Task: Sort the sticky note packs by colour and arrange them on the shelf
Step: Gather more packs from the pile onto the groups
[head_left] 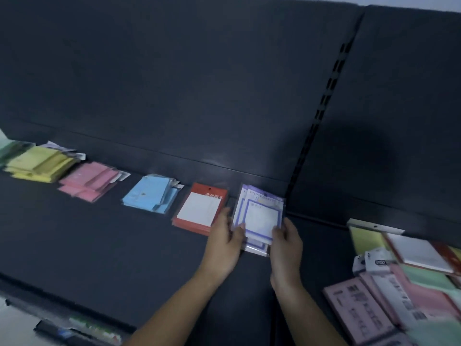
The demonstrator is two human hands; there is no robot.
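1. While the dark shelf (99,233) spans nearly the whole view, its sorted row runs only along the back. From left to right stand a green pile (8,149), yellow pile (40,163), pink pile (89,181), blue pile (149,193) and red pile (199,211), each apart from the next.
2. An unsorted heap (399,283) lies in the next bay to the right, well apart from the row.
3. The purple-bordered packs (259,218) sit at the row's right end, just beside the red pile, with their long axis pointing toward the back panel. Whether they rest flat or are slightly lifted, I cannot tell.
4. The left hand (224,245) and right hand (287,245) flank these packs, both equally near.
5. The fingers (225,214) of each hand pinch a side edge, thumbs on top, gripping the packs. The likely next move is to square them in line with the red pile.
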